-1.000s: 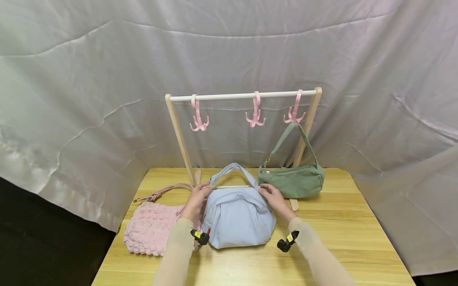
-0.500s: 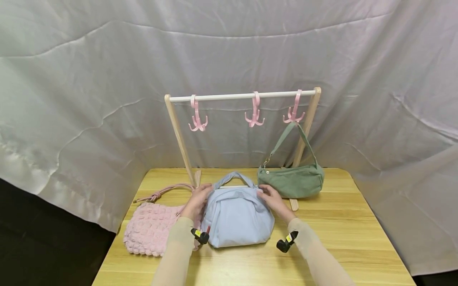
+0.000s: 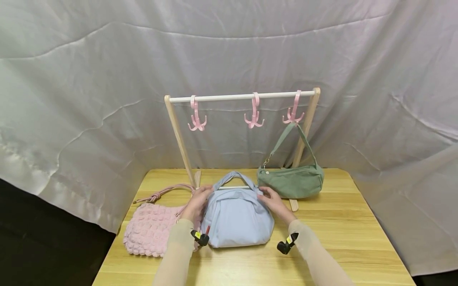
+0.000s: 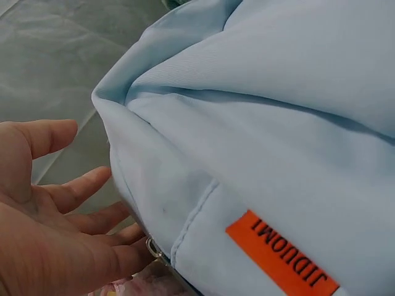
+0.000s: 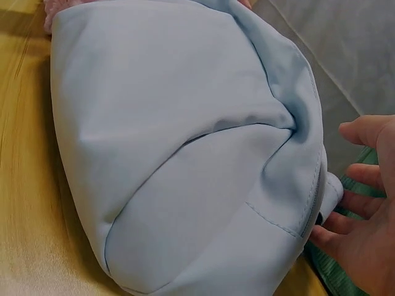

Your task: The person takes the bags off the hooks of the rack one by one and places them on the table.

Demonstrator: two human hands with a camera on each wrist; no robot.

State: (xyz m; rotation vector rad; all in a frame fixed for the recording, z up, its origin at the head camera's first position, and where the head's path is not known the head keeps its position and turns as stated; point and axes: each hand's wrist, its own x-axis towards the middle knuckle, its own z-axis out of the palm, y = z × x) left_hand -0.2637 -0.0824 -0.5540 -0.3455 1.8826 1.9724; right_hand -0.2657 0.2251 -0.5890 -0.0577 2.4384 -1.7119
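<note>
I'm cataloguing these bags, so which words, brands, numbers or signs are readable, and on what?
"JIDUOMI": upside down in the left wrist view, on the orange label of the light blue fabric bag.
Too small to read: any marking on the yellow stickers on the two black wrist cameras.
No text legible: pink puckered fabric bag, green fabric bag.

The handle [image 3: 234,174] of the pale blue bag [image 3: 239,222] now stands in a lower, flatter arch than a second ago.
</note>
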